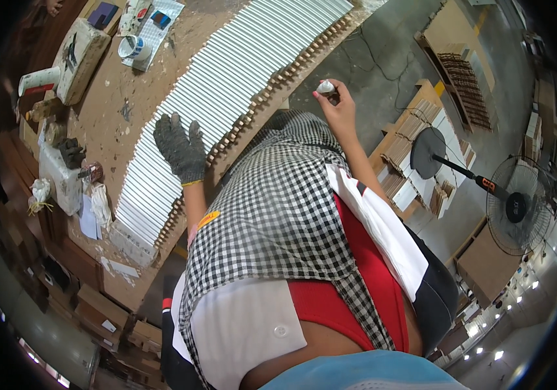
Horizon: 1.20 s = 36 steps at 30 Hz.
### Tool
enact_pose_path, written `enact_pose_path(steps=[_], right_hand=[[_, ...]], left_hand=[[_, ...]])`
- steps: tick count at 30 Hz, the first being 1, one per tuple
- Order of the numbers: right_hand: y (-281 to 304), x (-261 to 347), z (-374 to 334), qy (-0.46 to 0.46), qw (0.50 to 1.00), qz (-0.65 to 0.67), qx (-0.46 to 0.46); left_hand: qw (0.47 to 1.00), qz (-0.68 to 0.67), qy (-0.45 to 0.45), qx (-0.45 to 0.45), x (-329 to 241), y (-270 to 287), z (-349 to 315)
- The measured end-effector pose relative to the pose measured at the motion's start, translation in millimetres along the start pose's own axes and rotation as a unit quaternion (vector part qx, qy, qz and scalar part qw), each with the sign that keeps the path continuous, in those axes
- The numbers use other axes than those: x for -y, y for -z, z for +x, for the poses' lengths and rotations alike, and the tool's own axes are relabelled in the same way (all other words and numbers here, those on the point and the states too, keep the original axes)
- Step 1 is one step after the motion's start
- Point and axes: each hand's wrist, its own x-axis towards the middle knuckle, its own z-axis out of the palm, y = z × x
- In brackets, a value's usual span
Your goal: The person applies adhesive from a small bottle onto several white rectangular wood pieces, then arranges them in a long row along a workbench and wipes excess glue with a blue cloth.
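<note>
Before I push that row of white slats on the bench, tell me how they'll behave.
The slats look thin, probably light. They lie loose, side by side, so a push would likely fan them apart. The gloved left hand rests on them; the right hand pinches something small and white.

A single wide fisheye view from a camera worn on a person's head, looking steeply down the front of their own body. The checked apron fills the centre, very near the lens. The scene sits tilted: the workbench runs diagonally across the upper left, the concrete floor spreads to the upper right, and a standing fan bends along the dark right rim
</note>
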Motion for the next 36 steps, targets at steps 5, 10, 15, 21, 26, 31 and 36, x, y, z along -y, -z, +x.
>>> enact_pose_path(steps=[5, 10, 15, 21, 26, 31, 36], right_hand=[[1, -6, 14, -0.015, 0.999, 0.032, -0.012], [6, -10, 37, -0.005, 1.0, 0.001, -0.027], [0, -8, 80, 0.083, 0.992, -0.093, 0.026], [-15, -10, 92, 0.105, 0.988, -0.105, 0.047], [-18, -7, 94, 0.097, 0.99, -0.09, 0.044], [-19, -4, 94, 0.098, 0.988, -0.109, 0.049], [-21, -5, 95, 0.086, 0.99, -0.088, 0.062]], left_hand=[[1.0, -0.006, 0.004, 0.003, -1, -1, 0], [1.0, -0.004, 0.023, 0.013, -4, 0, 3], [0.999, -0.022, 0.041, 0.027, -4, -1, 1], [0.999, -0.006, 0.038, 0.026, -7, 3, 5], [0.999, -0.023, 0.034, 0.014, -5, 2, 5], [0.999, -0.004, 0.045, 0.029, -6, 4, 5], [0.997, -0.015, 0.06, 0.037, -2, 2, 4]])
